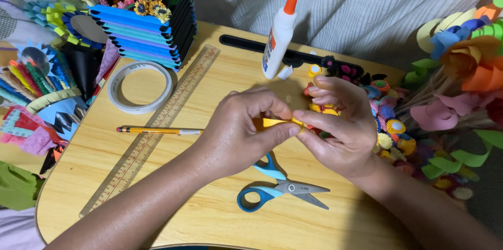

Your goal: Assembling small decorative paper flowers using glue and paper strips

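- Your left hand (238, 135) pinches one end of a yellow paper strip (276, 122) between thumb and forefinger, the other fingers curled in toward the palm.
- Your right hand (340, 129) meets it from the other side: thumb and forefinger are closed on the strip's far end, the remaining fingers loosely bent above.
- The strip sits between the two hands, held just above the middle of the wooden worktop (209, 218). Its long axis runs nearly level from left to right across the view, pointing from one pinch to the other; only a short stretch shows between your fingertips.
- Blue-handled scissors (277, 190) lie flat on the worktop just below your hands, blades shut and pointing right.
- A yellow pencil (157, 131) lies to the left of your left hand, crossing a long wooden ruler (152, 129) that slants from lower left to upper right.
- A roll of clear tape (140, 86) rests flat near the ruler's upper part.
- A white glue bottle (279, 38) with an orange cap stands upright beyond your hands.
- A heap of small rolled paper flowers (390, 127) lies just beside and behind your right hand.
- A blue slatted holder (141, 35) filled with paper flowers stands at the far left corner.
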